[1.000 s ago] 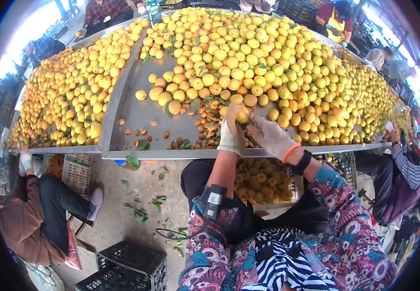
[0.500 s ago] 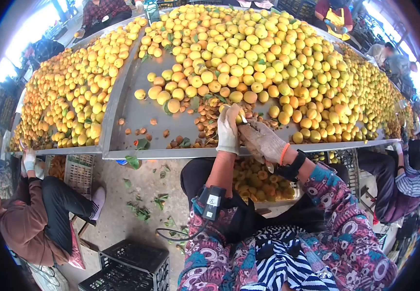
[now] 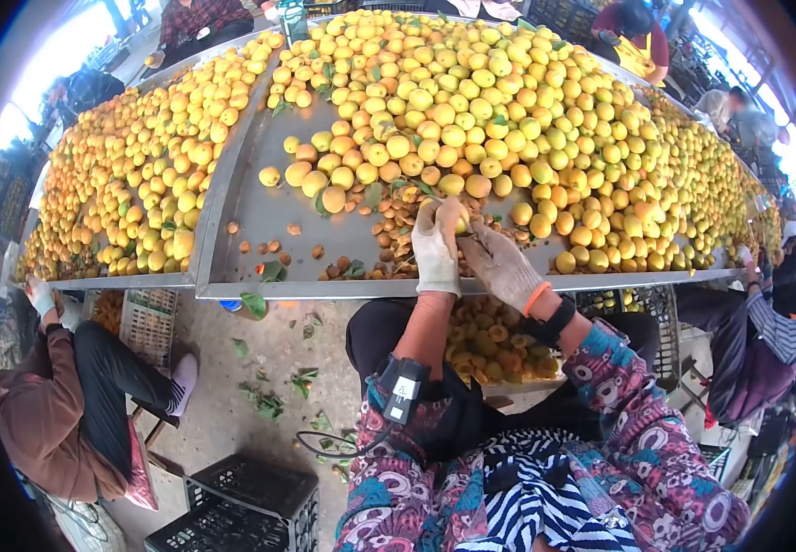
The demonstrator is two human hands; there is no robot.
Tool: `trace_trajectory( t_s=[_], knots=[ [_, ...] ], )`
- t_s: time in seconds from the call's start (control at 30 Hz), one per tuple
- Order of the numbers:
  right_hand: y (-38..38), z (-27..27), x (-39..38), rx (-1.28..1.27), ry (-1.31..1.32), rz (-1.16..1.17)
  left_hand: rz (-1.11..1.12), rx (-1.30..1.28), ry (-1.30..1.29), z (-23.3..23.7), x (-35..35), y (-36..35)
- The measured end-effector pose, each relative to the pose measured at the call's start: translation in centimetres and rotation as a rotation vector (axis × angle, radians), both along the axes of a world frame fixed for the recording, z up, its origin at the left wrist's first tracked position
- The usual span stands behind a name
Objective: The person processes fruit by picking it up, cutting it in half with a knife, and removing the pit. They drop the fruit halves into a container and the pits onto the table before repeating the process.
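Observation:
Both my hands wear pale work gloves and meet above the near edge of a metal sorting table [image 3: 269, 239]. My left hand [image 3: 436, 250] is closed around a yellow apricot [image 3: 461, 217], which shows between its fingers and thumb. Beside it, my right hand [image 3: 505, 269] is closed on what looks like a small knife; only a thin dark part shows at its fingers. Loose pits and scraps [image 3: 389, 230] lie on the metal just left of my hands. Below them, under the table edge, a crate holds apricot halves [image 3: 490, 345].
Whole apricots [image 3: 472, 110] are heaped across the table, and a metal divider [image 3: 232, 166] separates a second heap [image 3: 131, 202]. Black crates [image 3: 251, 497] stand on the floor at lower left. Co-workers sit left, right and across the table.
My right hand has shifted slightly, turning at the apricot, and the bright blade glint beside the fruit no longer shows. My left hand still grips the fruit.

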State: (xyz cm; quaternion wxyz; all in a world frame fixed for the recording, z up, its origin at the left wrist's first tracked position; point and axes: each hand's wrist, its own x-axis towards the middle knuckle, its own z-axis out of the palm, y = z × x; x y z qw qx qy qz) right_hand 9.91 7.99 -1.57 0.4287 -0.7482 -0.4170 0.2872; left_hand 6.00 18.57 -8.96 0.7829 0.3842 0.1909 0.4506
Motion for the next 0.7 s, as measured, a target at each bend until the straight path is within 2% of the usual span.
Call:
trace_trajectory(
  t_s=[0.07,0.13,0.2,0.3,0.43,0.53,0.63,0.7],
  knots=[
    [0.2,-1.4,1.2,0.062,-0.415,0.08,0.067,-0.006,0.004,0.6,-0.5,-0.2],
    [0.0,-0.1,0.7,-0.051,-0.423,0.111,0.062,0.034,0.03,0.7,-0.7,0.0],
    [0.4,0.4,0.6,-0.075,-0.479,0.114,-0.004,-0.049,-0.025,0.3,-0.4,0.4],
    [0.8,2.0,-0.3,-0.179,-0.423,0.098,-0.071,-0.158,-0.079,-0.3,-0.5,0.9],
    [1.0,0.1,0.0,-0.151,-0.538,0.136,-0.031,-0.304,-0.035,-0.7,-0.1,0.4],
    [1.0,-0.8,0.2,-0.256,-0.617,0.13,-0.147,-0.644,-0.061,-1.9,0.6,0.9],
    [0.9,-1.8,0.8,-0.3,-0.663,0.129,-0.069,-0.464,0.012,-2.0,0.9,0.0],
    [1.0,-1.9,1.1,-0.302,-0.679,0.151,-0.098,-0.519,-0.006,-2.0,0.9,-0.1]
  ],
)
